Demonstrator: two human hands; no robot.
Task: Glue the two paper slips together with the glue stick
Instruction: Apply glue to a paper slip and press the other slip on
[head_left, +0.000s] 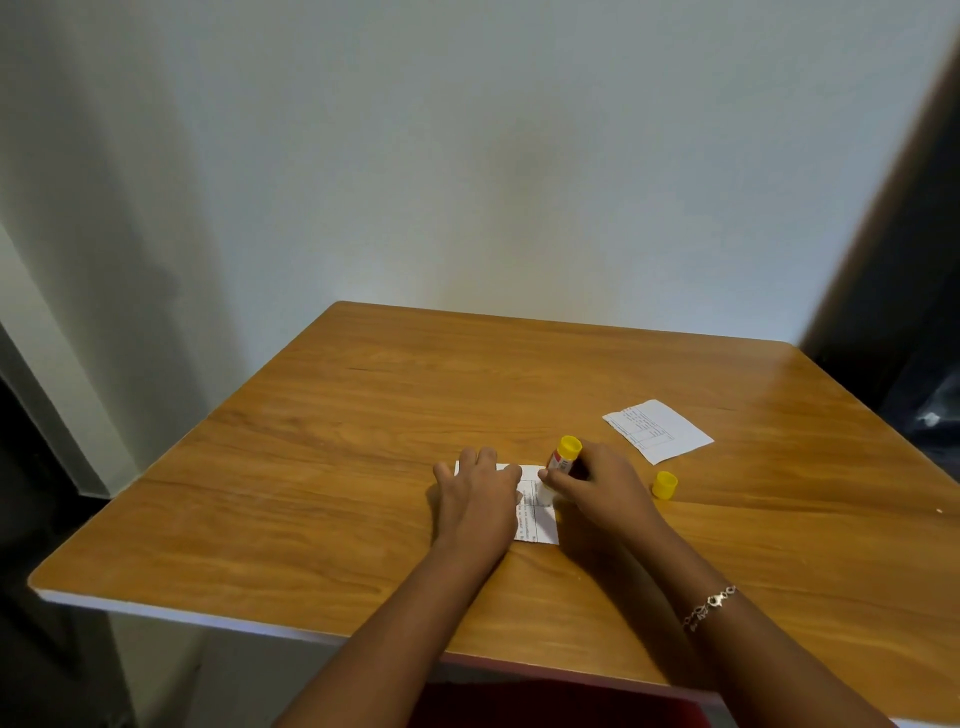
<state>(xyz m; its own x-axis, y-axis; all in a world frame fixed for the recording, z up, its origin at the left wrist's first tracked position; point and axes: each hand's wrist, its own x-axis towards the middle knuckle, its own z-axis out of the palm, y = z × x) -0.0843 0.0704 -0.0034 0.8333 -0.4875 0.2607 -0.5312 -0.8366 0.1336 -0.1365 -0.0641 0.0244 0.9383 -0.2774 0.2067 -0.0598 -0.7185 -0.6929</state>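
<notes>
A white printed paper slip (537, 519) lies flat on the wooden table (363, 467), near its middle. My left hand (475, 499) rests palm down on the slip's left part, fingers spread. My right hand (597, 488) grips a glue stick (563, 456) with a yellow end and red-and-white label, tilted with its lower tip down on the slip. The stick's yellow cap (664, 485) stands on the table just right of my right hand. A second printed slip (658, 430) lies flat further back on the right, apart from both hands.
The table stands against a pale wall (467, 156). Its front edge (182, 616) runs close to me, and dark space opens past the right side (914, 364). A bracelet (709, 605) circles my right wrist.
</notes>
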